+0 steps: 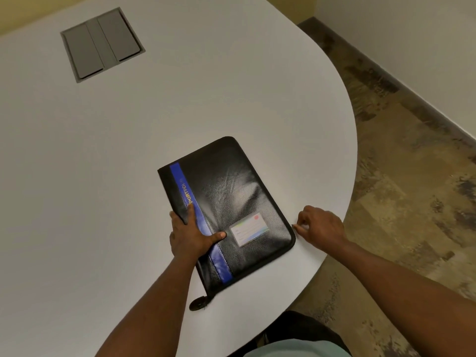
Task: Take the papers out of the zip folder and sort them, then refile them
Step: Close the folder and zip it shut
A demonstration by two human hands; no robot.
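- Near the rounded front edge of the white table point(180, 119) lies the zip folder point(231, 191), flat and closed, turned at a slant so its long side runs from upper left to lower right.
- Its cover is black and shiny with creases, crossed lengthwise by a blue stripe point(192, 210) that carries yellow lettering reading "PORTFOLIO" in part.
- A clear card pocket point(249, 229) with a pale card sits on the cover toward the folder's near right corner.
- At the folder's near corner a round dark zipper pull point(197, 303) lies on the table, just touching the folder's edge.
- The left hand point(190, 234) holds the folder's left edge: fingers wrap over that edge, the index finger lies along the blue stripe, and the thumb stretches across the cover toward the card pocket.
- The right hand point(320, 225) is just beside the folder's right corner, fingers curled with their tips meeting at the zipper edge; whether they actually pinch a zip tab there is too small to tell.
- Farther back, well apart from the folder, a grey cable hatch point(102, 43) with two flaps is set flush into the tabletop.
- Beyond the table's curve to the right show mottled brown flooring point(401, 161) and a pale wall point(412, 34) with a dark skirting.
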